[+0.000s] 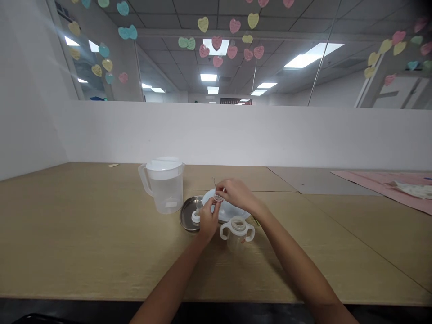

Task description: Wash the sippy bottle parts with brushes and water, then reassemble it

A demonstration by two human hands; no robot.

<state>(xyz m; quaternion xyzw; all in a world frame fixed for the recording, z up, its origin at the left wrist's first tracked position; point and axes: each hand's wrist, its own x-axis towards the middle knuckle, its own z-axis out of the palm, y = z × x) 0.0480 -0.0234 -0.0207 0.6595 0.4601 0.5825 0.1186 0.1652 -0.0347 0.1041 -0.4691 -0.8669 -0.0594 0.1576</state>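
Note:
My left hand (208,219) pinches a small, round, whitish ring-like piece (218,198) by its edge. Closed just above it, my right hand (236,193) grips a thin rod (214,182) whose upper end sticks up past the fingers; its lower end is hidden, and I cannot tell its kind. In front of my hands stands an open clear baby bottle (237,231) with two white handles. Beside my left hand, a bottle teat with a white collar (195,217) lies in a round metal tray (186,223). A pale blue-white dish (232,212) sits behind, partly covered by my hands.
To the left stands a clear lidded plastic jug (167,189) with a handle. A small flat wooden piece (114,165) lies near the wall. A pink mat (374,180) with a white cloth-like item (413,189) is at the far right of the wooden table (101,243).

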